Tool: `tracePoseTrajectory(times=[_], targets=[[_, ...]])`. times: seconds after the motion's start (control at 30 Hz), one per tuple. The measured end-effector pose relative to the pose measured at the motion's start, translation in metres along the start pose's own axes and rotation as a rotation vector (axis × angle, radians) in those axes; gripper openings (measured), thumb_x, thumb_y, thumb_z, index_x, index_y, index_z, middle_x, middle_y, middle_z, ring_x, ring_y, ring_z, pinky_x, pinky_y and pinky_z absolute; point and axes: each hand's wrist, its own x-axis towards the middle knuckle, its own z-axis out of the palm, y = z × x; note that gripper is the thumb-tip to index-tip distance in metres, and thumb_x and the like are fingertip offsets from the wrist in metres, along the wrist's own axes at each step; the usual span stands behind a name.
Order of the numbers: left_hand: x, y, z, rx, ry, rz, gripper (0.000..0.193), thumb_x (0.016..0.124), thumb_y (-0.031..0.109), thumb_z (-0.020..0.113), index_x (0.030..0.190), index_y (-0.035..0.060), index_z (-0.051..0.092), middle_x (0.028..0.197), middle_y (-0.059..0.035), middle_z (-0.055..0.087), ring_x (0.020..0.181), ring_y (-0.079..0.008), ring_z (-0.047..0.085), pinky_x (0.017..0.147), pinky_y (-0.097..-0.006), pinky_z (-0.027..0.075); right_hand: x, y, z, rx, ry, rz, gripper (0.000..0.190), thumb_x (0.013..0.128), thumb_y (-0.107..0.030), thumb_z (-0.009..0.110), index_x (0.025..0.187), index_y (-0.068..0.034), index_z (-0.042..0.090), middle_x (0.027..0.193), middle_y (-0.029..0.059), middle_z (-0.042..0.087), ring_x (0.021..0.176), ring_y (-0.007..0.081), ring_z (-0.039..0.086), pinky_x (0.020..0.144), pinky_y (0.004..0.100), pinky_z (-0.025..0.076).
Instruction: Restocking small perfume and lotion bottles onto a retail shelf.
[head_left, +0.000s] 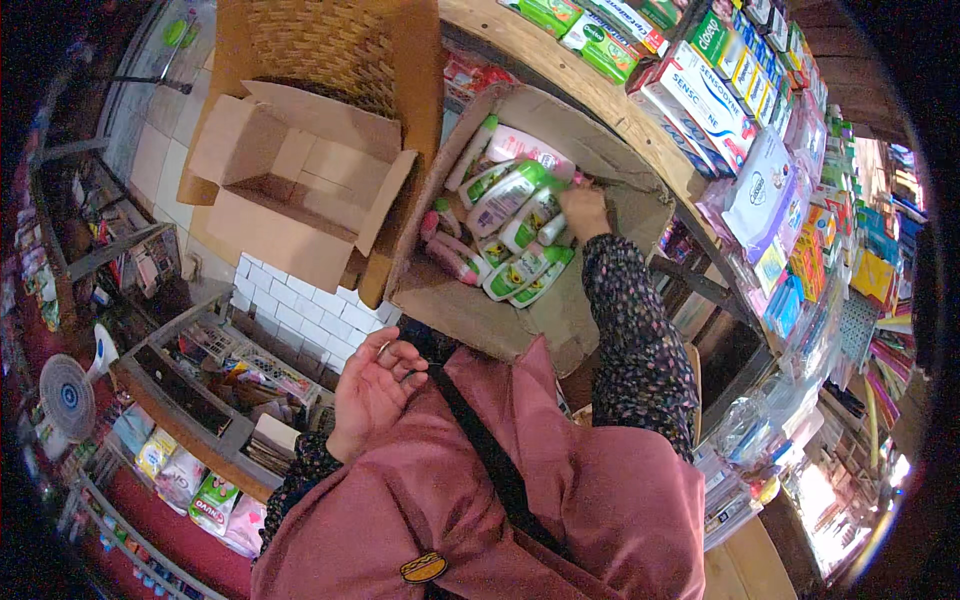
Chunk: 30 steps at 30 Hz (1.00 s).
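Note:
An open cardboard box (517, 341) in front of me holds several plastic bottles lying in a heap. Some are white with green caps, such as the bottle (510, 199) near the middle; a pink bottle (531, 148) lies at the back. My right hand (585, 210) reaches into this box at the right end of the heap, its fingers beside a green cap; whether it grips a bottle cannot be made out. My left hand (382, 382) is raised before my chest, palm up with curled fingers apart, holding nothing.
A smaller cardboard box (300, 247) with raised flaps stands at the left, its visible inside bare. Behind it is a woven basket (322, 45). A wooden shelf (570, 67) with toothpaste boxes (701, 105) edges the back right. A fan (67, 396) stands far left.

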Motion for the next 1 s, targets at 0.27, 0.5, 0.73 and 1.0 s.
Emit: tracePoseTrajectory(times=[0.27, 0.5, 0.73, 1.0], targets=[[-0.003, 0.000, -0.005, 0.014, 0.037, 0.019, 0.039, 0.098, 0.034, 0.036, 0.126, 0.0093, 0.046, 0.109, -0.0111, 0.057, 0.102, -0.0246, 0.056, 0.091, -0.0386, 0.046, -0.022, -0.169, 0.023, 0.550, 0.068, -0.250, 0.020, 0.079, -0.021, 0.057, 0.084, -0.004, 0.066, 0.078, 0.0189, 0.066, 0.071, 0.0348, 0.065, 0.062, 0.0452, 0.052], [0.000, -0.004, -0.004, -0.013, 0.019, -0.048, 0.040, 0.098, 0.036, 0.037, 0.126, 0.0103, 0.045, 0.109, -0.0100, 0.057, 0.104, -0.0238, 0.055, 0.092, -0.0375, 0.045, 0.006, -0.195, 0.171, 0.628, 0.140, -0.146, 0.046, 0.077, -0.017, 0.061, 0.122, -0.011, 0.053, 0.108, 0.0250, 0.060, 0.095, 0.0372, 0.062, 0.079, 0.0468, 0.049], [-0.011, -0.005, -0.017, -0.037, 0.107, 0.015, 0.040, 0.097, 0.037, 0.039, 0.125, 0.0103, 0.046, 0.107, -0.0096, 0.057, 0.102, -0.0237, 0.056, 0.091, -0.0372, 0.045, 0.027, -0.211, 0.055, 1.031, 0.155, 0.044, 0.061, 0.077, -0.015, 0.065, 0.132, -0.011, 0.039, 0.115, 0.0259, 0.055, 0.101, 0.0393, 0.058, 0.083, 0.0468, 0.047], [-0.013, -0.009, -0.021, -0.051, 0.137, 0.029, 0.040, 0.096, 0.038, 0.042, 0.125, 0.0112, 0.046, 0.109, -0.0087, 0.057, 0.103, -0.0234, 0.056, 0.091, -0.0370, 0.045, 0.036, -0.218, 0.058, 0.972, 0.136, 0.065, 0.049, 0.082, -0.026, 0.064, 0.124, -0.008, 0.047, 0.113, 0.0222, 0.056, 0.094, 0.0361, 0.061, 0.079, 0.0421, 0.050]])
